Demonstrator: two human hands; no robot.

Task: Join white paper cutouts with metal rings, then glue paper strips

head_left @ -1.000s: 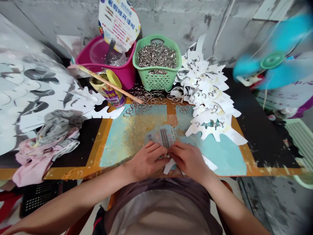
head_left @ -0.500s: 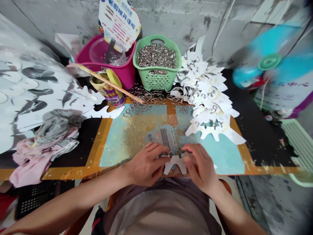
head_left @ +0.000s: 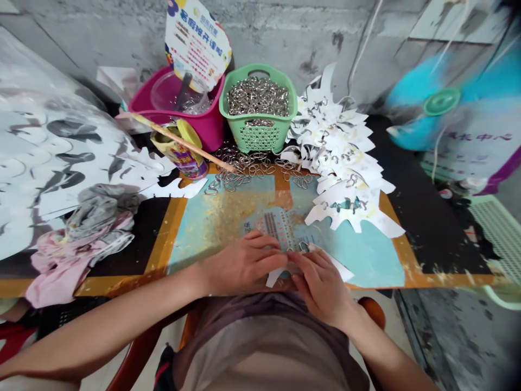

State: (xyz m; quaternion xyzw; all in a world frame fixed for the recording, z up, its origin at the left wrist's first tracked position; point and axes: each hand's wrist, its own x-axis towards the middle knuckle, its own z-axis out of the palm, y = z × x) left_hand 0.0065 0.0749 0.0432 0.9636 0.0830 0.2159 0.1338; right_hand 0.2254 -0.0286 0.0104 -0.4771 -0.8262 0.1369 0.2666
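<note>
At the table's front edge lies a white cut-out piece (head_left: pixel 342 269) with notched edges and metal rings (head_left: pixel 304 246) along it. My left hand (head_left: pixel 246 263) has its fingers curled over the left part of the piece, thumb and fingertips pressed together. The fingers of my right hand (head_left: pixel 319 279) pinch at the middle of the same piece, right beside the left fingertips. What lies exactly between the fingertips is hidden. Both hands cover much of the piece; its right end sticks out past my right hand.
Behind are loose metal rings (head_left: pixel 244 168), a green basket (head_left: pixel 258 133) of rings, a magenta basket (head_left: pixel 211 127) and a can (head_left: pixel 189 160) with a stick (head_left: pixel 183 142) across it. White ringed cut-outs (head_left: pixel 345 168) pile up right; cloths (head_left: pixel 81 233) lie left. A fan (head_left: pixel 442 102) spins at right.
My right hand has moved left along the white piece until its fingertips meet those of my left hand. The piece's right end now shows beyond it. The view has shifted slightly.
</note>
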